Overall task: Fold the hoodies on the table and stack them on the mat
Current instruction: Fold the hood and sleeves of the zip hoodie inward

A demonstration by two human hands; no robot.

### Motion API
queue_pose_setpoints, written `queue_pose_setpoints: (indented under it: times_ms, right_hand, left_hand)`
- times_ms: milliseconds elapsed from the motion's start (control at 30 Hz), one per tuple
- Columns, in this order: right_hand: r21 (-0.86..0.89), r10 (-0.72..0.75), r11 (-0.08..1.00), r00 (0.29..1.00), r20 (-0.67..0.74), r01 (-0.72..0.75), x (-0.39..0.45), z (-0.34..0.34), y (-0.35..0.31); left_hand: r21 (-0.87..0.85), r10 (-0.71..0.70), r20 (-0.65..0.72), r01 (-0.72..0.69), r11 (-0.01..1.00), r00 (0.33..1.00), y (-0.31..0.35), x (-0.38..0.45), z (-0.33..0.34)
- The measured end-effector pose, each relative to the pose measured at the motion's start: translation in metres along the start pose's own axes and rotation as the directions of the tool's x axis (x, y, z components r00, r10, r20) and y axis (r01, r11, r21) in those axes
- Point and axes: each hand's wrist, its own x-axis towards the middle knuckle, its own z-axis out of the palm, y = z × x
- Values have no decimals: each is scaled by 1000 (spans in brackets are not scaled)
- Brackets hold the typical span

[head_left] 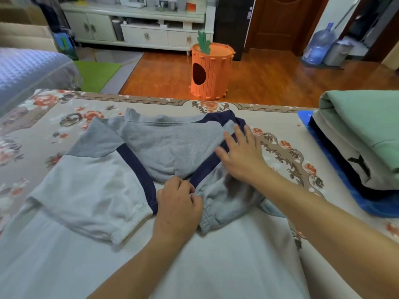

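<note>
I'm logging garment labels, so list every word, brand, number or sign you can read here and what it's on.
"Y": a black mark that may be this letter, on the pale folded hoodie in the stack on the blue mat; possibly only part of a print.
Red-labelled container on the far cabinet: too blurred to read.
Nothing else legible.

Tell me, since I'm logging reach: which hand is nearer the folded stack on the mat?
Right. The right hand lies flat on the hoodie, toward the stack; the left hand grips fabric farther away.

- Floor [269, 78]: glossy wood, 12 o'clock.
- Cabinet [138, 29]: pale, 11 o'clock.
- Door [285, 20]: dark wood, 1 o'clock.
- Water jug [319, 45]: blue, beside bin [338, 52], 2 o'clock.
</note>
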Motion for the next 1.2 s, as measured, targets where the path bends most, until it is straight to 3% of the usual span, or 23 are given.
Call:
queue_pose_setpoints:
  times_ms: [100, 200, 300, 367, 433, 500, 567, 667, 767, 933, 1067, 1200]
  right_hand:
    - [-16, -90, 995, 967, 240, 96, -40, 26, -10]
    - [-35, -97, 993, 963, 251, 109, -44, 35, -3]
    - [-20, -97, 994, 941, 325, 110, -42, 22, -6]
    - [101, -109, 991, 966, 236, 88, -44, 13, -8]
    - [240, -79, 967, 997, -17, 80, -52, 4, -4]
    - [211, -30, 976, 991, -133, 58, -61, -1, 7]
    - [129, 41, 991, 996, -83, -30, -65, -3, 20]
    - [58, 1, 998, 998, -71, 3, -53, -10, 6]
    - [44, -163, 985, 985, -63, 165, -20, -16, -42]
    - [-45, -316, 946, 945, 80, 321, 54, 2, -136]
    - [-86, -294, 949, 951, 98, 303, 112, 22, -190]
    - [-101, -220, 967, 965, 144, 235, 157, 35, -216]
  left_hand:
    - [55, -27, 57, 24, 998, 998, 1, 5, -1]
    - [150, -51, 75, 39, 988, 996, 7, 2, -4]
    - [212, -102, 178, 63, 975, 979, 13, 3, -7]
    - [139, -143, 253, 110, 984, 957, 19, 14, -22]
    - [-96, -156, 291, 191, 977, 944, 18, 16, -57]
    - [-204, -172, 165, 205, 957, 971, -5, 0, -103]
    - [-67, -268, 66, 272, 960, 961, -53, -29, -145]
    - [229, -523, 16, 506, 832, 852, -127, -71, -186]
    - [412, -639, -15, 587, 697, 769, -155, -83, -198]
    - [442, -665, -115, 638, 631, 738, -181, -66, -208]
    - [418, -673, -155, 665, 618, 723, -202, -53, -209]
    - [444, -615, -138, 604, 662, 776, -209, -35, -203]
